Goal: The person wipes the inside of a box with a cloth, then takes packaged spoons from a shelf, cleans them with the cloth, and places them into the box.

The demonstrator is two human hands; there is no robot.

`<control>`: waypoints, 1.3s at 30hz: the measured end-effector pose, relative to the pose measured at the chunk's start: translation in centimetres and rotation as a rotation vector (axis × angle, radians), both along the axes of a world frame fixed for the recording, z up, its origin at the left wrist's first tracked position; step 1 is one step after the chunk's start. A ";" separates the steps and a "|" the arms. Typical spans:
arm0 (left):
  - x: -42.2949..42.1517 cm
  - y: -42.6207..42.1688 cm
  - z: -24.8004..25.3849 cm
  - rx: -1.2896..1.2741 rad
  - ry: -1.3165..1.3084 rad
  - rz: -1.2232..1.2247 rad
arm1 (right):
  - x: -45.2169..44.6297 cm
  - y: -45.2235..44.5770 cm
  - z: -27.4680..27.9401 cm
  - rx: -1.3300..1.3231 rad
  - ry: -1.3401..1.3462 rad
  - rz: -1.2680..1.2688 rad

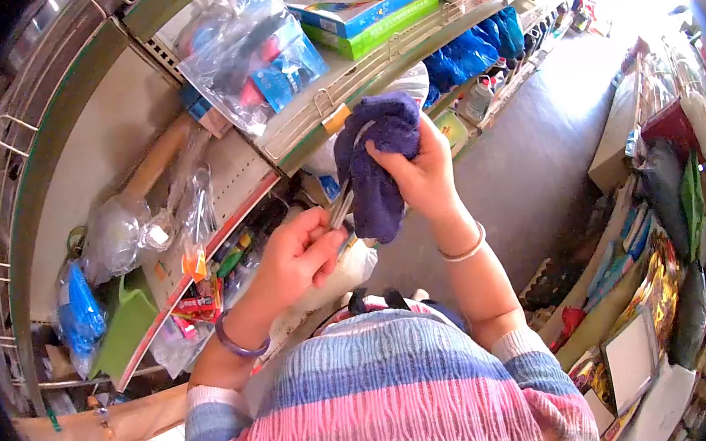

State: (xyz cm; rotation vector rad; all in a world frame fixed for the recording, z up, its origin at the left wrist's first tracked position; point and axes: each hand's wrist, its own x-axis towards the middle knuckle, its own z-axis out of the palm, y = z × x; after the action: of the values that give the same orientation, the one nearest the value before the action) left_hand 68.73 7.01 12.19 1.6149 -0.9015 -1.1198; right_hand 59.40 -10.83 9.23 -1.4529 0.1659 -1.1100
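Observation:
A dark purple cloth (378,171) is bunched up in front of my chest. My right hand (423,167) grips it from the right, thumb pressed on top. My left hand (301,251) is closed on a slim metallic object (342,210), whose upper end meets the cloth's left side. The cloth hides part of that object, so I cannot tell its exact kind.
Shelves (277,143) on the left carry a plastic-bagged item (257,60), stacked boxes (366,6) and a green bin-like item (129,319). Blue bags (468,52) sit further along. A grey aisle floor (516,145) runs between these and piled goods (631,279) on the right.

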 end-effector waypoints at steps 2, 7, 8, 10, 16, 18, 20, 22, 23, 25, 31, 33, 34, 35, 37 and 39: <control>-1.0 -0.4 0.9 -0.093 0.351 -0.025 | 0.2 1.2 -0.2 0.187 -0.146 0.098; 0.2 -0.4 -2.0 -0.095 0.218 0.001 | -0.8 1.3 0.3 -0.255 0.070 0.014; 0.6 -0.2 -2.0 -0.120 -0.044 -0.018 | -1.1 0.8 0.6 -0.444 0.120 -0.034; 1.6 0.1 -2.0 -0.166 -0.568 -0.054 | -1.9 0.0 0.9 -0.697 0.203 -0.056; 1.7 -0.2 -0.8 -0.161 -0.793 -0.033 | -2.3 0.5 0.1 -0.809 0.449 -0.169; 1.9 -0.1 -0.8 -0.142 -0.861 0.000 | -2.7 0.7 -0.1 -0.822 0.452 -0.291; 2.0 -0.3 -0.9 -0.156 -0.930 0.055 | -2.7 1.0 -0.5 -0.833 0.429 -0.439; 1.5 -0.5 -0.9 -0.200 -0.861 0.036 | -1.3 2.4 -0.9 -1.073 0.366 -0.345; 1.3 -0.6 -0.9 -0.220 -0.827 0.013 | -0.4 3.3 -0.4 -1.168 0.323 -0.445; 1.7 -0.4 -1.5 -0.220 -0.834 -0.007 | -0.1 2.5 -0.3 -1.083 0.337 -0.390; 1.9 0.0 -1.6 -0.231 -0.612 -0.046 | -1.1 2.1 -1.7 -0.682 0.307 -0.252; 2.0 0.1 -2.2 -0.243 -0.495 -0.058 | -0.8 1.4 -2.6 -0.402 0.242 -0.060; 2.1 0.0 -2.3 -0.233 -0.402 -0.070 | -0.5 1.9 -2.8 -0.098 0.139 0.017; 2.1 -0.1 -2.4 -0.225 -0.310 -0.081 | 0.0 2.8 -2.9 0.204 0.033 0.093; 1.8 -0.2 -2.4 -0.195 -0.050 -0.064 | 0.5 4.7 -2.1 0.597 -0.103 0.236; 1.6 -0.5 -2.4 -0.159 0.172 -0.039 | 0.4 5.2 -2.4 0.848 -0.181 0.415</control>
State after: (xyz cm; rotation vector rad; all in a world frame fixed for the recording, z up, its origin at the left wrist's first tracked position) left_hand 70.33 6.54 9.84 1.3558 -0.8888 -1.1646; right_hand 59.84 -5.66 6.85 -0.5844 0.1681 -0.6839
